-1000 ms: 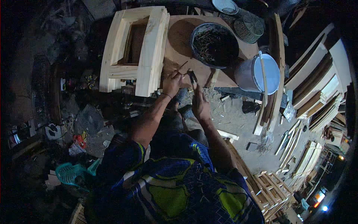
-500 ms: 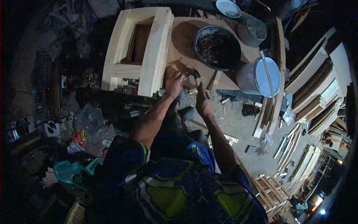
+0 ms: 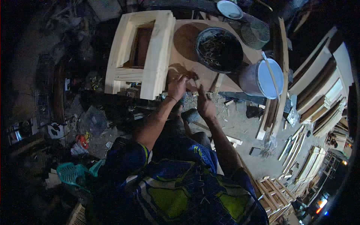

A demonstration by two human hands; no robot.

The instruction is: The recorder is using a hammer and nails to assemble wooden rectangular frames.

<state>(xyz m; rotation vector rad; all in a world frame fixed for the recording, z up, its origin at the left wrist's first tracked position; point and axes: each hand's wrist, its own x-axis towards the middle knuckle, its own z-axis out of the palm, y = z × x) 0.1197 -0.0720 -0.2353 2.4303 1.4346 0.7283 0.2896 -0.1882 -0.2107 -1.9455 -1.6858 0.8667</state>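
At the near edge of the brown board [image 3: 183, 63], my left hand [image 3: 177, 88] is closed, its fingertips pinched together. Whatever lies between them is too small and dark to make out. Just to its right, my right hand [image 3: 206, 106] grips a hammer [image 3: 199, 86] by its pale handle, and the dark head sits close to my left fingertips. A stack of pale wooden frames [image 3: 155, 56] stands left of my hands. Beyond them, a dark round basin [image 3: 219, 48] full of nails or similar thin dark pieces rests on the board.
Right of the basin a white bucket [image 3: 269, 78] has a stick across its top. Long planks [image 3: 275, 112] lean beside it. Stacked boards [image 3: 318, 86] line the right side. Wood scraps litter the floor [image 3: 236, 127]. A teal plastic chair [image 3: 71, 174] is at lower left.
The hammer head has shifted slightly left and is closer to my left fingertips. My left hand stays pinched in nearly the same place. The whole view has tilted a little.
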